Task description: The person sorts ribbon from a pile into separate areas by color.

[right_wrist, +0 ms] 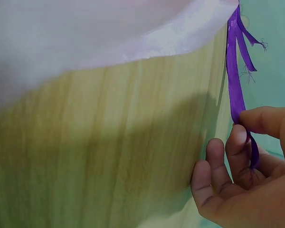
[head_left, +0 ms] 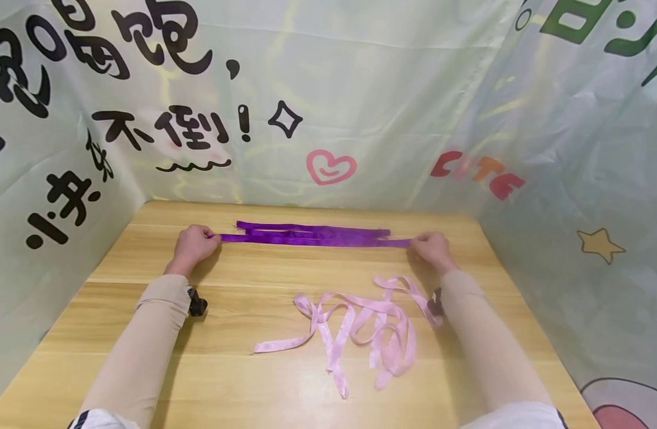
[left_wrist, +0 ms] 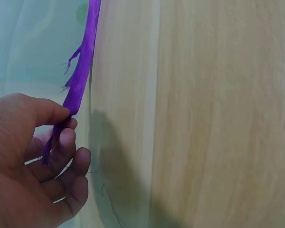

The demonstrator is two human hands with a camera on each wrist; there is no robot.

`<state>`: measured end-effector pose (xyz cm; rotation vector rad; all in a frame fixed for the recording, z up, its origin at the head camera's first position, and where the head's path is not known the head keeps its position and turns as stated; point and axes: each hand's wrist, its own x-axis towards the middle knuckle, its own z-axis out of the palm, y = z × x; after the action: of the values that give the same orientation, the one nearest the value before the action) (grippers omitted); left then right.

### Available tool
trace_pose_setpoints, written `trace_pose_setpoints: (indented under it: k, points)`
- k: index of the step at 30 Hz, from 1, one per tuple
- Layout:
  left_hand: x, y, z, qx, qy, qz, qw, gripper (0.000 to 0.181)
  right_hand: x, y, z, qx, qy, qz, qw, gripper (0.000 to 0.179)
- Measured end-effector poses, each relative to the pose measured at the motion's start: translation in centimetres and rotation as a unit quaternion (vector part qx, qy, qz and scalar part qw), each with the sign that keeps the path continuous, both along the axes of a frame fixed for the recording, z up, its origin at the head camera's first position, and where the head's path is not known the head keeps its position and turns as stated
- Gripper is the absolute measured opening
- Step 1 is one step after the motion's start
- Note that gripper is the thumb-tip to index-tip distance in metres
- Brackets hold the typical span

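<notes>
Stretched straight between both hands at the back of the table is a purple ribbon (head_left: 317,241). My left hand (head_left: 195,245) pinches its left end between thumb and forefinger; in the left wrist view a frayed tail (left_wrist: 46,153) hangs below the fingertips. At the other end my right hand (head_left: 433,249) pinches the ribbon, and in the right wrist view a short tail (right_wrist: 254,154) dangles past the thumb. Just behind the held ribbon lie more purple ribbons (head_left: 312,227), roughly parallel to it, their frayed ends showing in both wrist views.
Several tangled pink ribbons (head_left: 384,310) are spread over the middle of the wooden table (head_left: 226,387), nearer the right forearm. A blurred pale pink strip (right_wrist: 180,42) covers the top of the right wrist view. Printed cloth walls (head_left: 360,107) stand along the back and sides.
</notes>
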<state>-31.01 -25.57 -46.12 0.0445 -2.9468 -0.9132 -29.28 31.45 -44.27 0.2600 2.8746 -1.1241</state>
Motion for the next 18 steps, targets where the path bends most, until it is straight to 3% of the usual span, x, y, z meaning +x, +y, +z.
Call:
trace_pose_setpoints:
  k: [10,14,18]
  points:
    - [0.5,0.2,0.6,-0.016,-0.013,0.005,0.9998,0.036,-0.3,0.4,-0.3,0.019,0.026,0.011,0.9994,0.043]
    - [1.0,-0.1,1.1,-0.035,-0.008,0.004,0.9994,0.042,0.0,1.0,0.3,0.048,0.039,0.028,0.9977,0.051]
    - [1.4,-0.3,1.6,-0.059,0.021,-0.006,0.9980,0.046,0.8,0.9,1.6,0.048,0.061,0.033,0.9964,0.051]
